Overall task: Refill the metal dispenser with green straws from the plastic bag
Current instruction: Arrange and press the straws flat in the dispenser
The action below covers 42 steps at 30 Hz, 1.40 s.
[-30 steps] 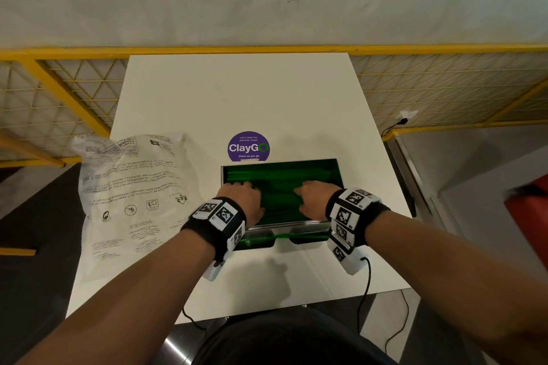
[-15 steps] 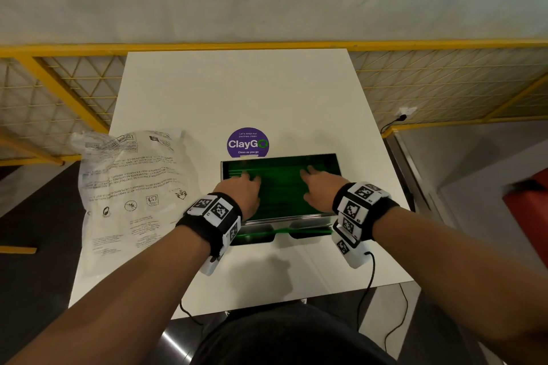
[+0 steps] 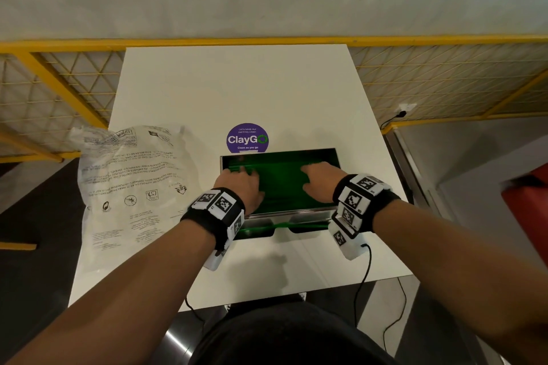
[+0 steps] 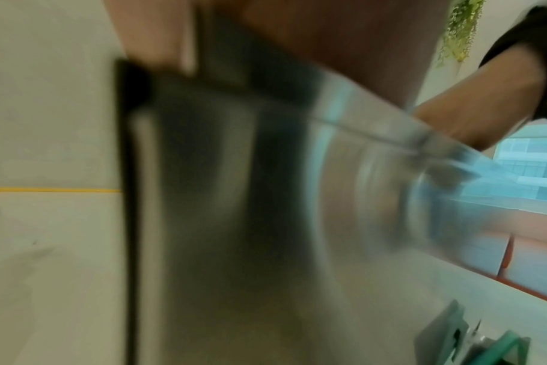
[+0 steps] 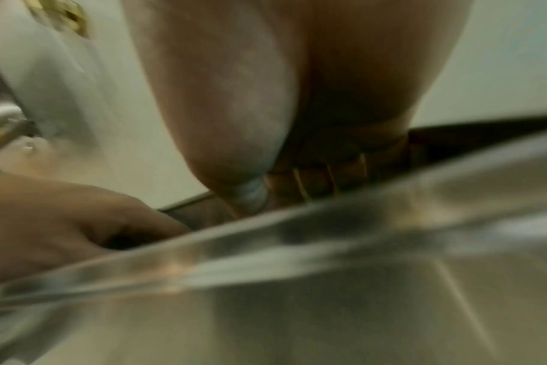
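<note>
The metal dispenser (image 3: 336, 154) stands open-topped on the white table (image 3: 237, 92), filled with green straws (image 3: 281, 184) lying left to right. My left hand (image 3: 241, 184) lies flat on the straws at the left side, fingers spread toward the far wall. My right hand (image 3: 318, 182) lies flat on them at the right side. A few straws show in the front slot (image 3: 267, 230). The clear plastic bag (image 3: 133, 184) lies flattened on the table to the left. Both wrist views are blurred, showing the dispenser's steel wall (image 4: 266, 222) close up, and the steel rim (image 5: 328, 247).
A purple ClayGo sticker (image 3: 247, 138) sits on the table just behind the dispenser. Yellow mesh railing (image 3: 444, 77) runs behind and beside the table. A red object (image 3: 527, 201) stands at the right edge. Cables (image 3: 363, 281) hang off the table's front edge.
Both hands have slid forward over the straws, from the near edge of the dispenser toward its far wall, with the fingers spreading out flatter.
</note>
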Each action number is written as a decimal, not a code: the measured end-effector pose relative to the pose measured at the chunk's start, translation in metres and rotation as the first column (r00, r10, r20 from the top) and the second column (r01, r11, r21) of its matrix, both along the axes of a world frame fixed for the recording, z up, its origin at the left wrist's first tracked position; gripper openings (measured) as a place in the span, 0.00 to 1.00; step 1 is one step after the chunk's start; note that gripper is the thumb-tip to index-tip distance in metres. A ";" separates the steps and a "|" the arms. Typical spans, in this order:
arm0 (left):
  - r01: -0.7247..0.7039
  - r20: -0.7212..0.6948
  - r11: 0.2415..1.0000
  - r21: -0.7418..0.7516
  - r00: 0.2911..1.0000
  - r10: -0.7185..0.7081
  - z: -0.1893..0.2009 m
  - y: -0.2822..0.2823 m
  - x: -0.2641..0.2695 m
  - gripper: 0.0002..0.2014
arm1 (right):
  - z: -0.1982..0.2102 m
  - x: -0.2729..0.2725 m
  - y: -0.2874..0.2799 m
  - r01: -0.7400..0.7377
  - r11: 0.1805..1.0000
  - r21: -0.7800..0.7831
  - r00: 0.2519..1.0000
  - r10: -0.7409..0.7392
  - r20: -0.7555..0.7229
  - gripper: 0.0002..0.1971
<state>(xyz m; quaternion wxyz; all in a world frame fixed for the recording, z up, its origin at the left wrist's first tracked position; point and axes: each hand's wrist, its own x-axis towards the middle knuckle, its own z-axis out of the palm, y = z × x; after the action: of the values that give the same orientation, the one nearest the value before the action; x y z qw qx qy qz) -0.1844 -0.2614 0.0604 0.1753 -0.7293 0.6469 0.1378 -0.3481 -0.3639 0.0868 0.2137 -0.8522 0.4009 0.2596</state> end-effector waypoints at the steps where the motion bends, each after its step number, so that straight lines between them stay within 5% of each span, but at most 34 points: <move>1: 0.003 -0.031 1.000 -0.030 1.000 -0.004 -0.001 0.001 0.001 0.23 | 0.007 -0.005 0.005 0.000 0.999 -0.040 0.996 0.004 0.092 0.20; 5: -0.015 -0.171 0.992 -0.126 0.985 -0.007 -0.003 0.002 0.007 0.22 | 0.030 -0.028 0.046 -0.029 0.997 -0.069 0.914 0.054 0.402 0.03; 9: 0.006 -0.190 0.988 -0.155 0.981 -0.036 -0.008 0.005 0.010 0.23 | 0.002 -0.052 0.071 -0.186 0.980 0.076 0.981 0.181 0.066 0.12; 14: -0.002 -0.193 0.976 -0.218 0.980 -0.041 -0.013 0.011 0.008 0.22 | -0.048 -0.066 0.066 -0.125 0.992 -0.016 0.968 0.119 -0.219 0.15; 32: -0.011 -0.209 0.981 -0.191 0.977 -0.030 -0.011 0.011 0.008 0.20 | -0.062 -0.070 0.072 -0.314 0.933 -0.175 0.918 0.252 -0.307 0.27; 42: -0.013 -0.208 0.981 -0.194 0.978 -0.028 -0.012 0.011 0.009 0.20 | -0.047 -0.074 0.074 -0.392 0.891 -0.229 0.902 0.322 -0.289 0.18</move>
<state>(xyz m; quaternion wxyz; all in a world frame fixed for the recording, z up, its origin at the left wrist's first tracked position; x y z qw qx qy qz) -0.1757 -0.2502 0.0480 0.0346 -0.7219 0.6748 0.1497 -0.4220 -0.2902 0.0396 -0.0122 -0.8948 0.2921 0.3373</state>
